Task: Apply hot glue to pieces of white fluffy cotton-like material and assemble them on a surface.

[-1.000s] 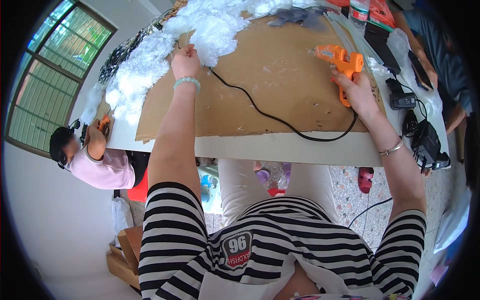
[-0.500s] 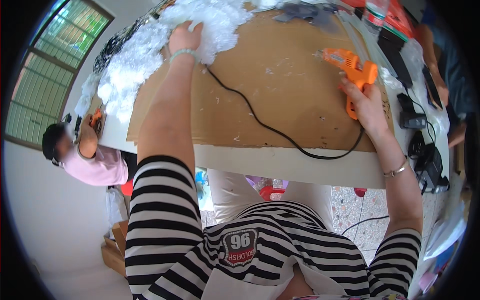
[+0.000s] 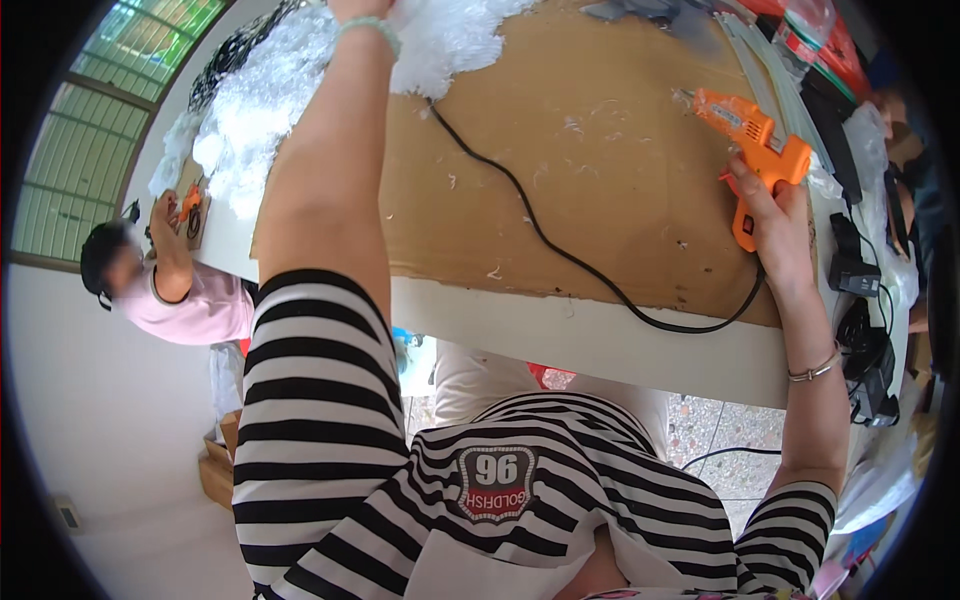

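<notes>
An orange hot glue gun (image 3: 752,135) is held in my right hand (image 3: 782,232), fingers wrapped round its handle, its nozzle pointing up and left. Its black cord (image 3: 570,265) curves over the brown cardboard sheet (image 3: 600,180) and runs under a heap of shiny white plastic strands (image 3: 265,120). My left hand (image 3: 360,10) reaches to the far side, over the heap. The picture's top edge cuts off its fingers, so their grip is hidden.
Clear glue sticks (image 3: 765,75) lie along the far right. Black power adapters (image 3: 855,262) and their cables sit at the table's right edge. A person in a pink top (image 3: 195,305) works at the left with another orange glue gun (image 3: 190,200). Grey material (image 3: 640,10) lies at the back.
My left hand has reached farther away, and its fingers have left the picture. My right hand and the glue gun now appear farther right; the whole view has shifted a little.
</notes>
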Demonstrator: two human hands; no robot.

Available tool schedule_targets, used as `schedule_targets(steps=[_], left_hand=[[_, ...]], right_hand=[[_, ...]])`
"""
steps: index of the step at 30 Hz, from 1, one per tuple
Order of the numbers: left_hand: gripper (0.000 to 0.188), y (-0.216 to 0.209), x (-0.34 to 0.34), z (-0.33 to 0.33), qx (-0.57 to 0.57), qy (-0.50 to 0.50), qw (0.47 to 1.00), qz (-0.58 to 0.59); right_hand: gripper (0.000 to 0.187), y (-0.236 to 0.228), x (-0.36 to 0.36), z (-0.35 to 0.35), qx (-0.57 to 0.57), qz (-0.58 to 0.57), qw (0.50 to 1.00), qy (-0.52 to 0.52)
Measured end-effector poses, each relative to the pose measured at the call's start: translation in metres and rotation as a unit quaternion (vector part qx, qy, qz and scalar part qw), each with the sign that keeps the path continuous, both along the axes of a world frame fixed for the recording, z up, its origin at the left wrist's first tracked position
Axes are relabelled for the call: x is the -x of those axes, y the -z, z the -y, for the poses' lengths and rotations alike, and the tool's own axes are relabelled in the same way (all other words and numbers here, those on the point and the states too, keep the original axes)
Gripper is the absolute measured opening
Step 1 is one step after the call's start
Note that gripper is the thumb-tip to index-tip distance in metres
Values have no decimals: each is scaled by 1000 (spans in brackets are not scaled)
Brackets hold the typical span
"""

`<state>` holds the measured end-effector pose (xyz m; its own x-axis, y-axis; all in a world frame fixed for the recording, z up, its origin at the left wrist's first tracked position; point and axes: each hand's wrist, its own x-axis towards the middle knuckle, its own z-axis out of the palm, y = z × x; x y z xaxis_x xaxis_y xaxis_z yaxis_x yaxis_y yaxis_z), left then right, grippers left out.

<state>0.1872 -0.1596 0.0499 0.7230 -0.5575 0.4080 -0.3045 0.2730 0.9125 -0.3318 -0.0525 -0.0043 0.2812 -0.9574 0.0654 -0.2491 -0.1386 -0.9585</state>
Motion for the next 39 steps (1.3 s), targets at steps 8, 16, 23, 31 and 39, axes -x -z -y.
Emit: schedule_targets(steps=[8,16,23,31,39], left_hand=[[28,-16,63,-74,-55,256,964,-43],[18,2,154,-132,-107,288,947,-93],[20,-9,185,-134,-110,218,969,-38],[29,-2,247,-145,-208,392,787,428],[30,10,215,-133,-253,340,845,326]], right_hand=[[29,0,0,-2,19,24,1000,0],[34,3,3,0,35,-18,999,-9],[36,-3,3,-2,30,-45,999,1],[37,-1,5,-1,39,-30,999,16],[48,0,6,1,38,-27,998,31]])
